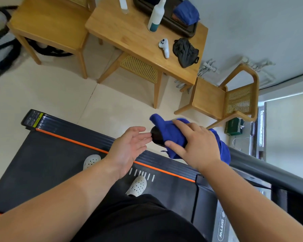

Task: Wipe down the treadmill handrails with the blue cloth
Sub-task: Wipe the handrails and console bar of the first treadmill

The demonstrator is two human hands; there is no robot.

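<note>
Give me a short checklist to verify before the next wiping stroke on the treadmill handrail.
1. Crumpled blue cloth covers black rounded handrail end: ok.
2. Right hand grips cloth, fingers curled round rail: ok.
3. Left hand open, holding nothing: ok.
4. White perforated clogs both on dark treadmill belt: ok.
5. Cloth damp enough: cannot tell.
6. Belt stopped: cannot tell.

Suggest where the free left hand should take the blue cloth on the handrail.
Pinch the loose corner of the blue cloth that sticks up past the black handrail end, coming in from where the left hand hovers, slightly above the rail. The right hand grips the wrapped middle, so that upstanding flap looks like the freest part.
</note>
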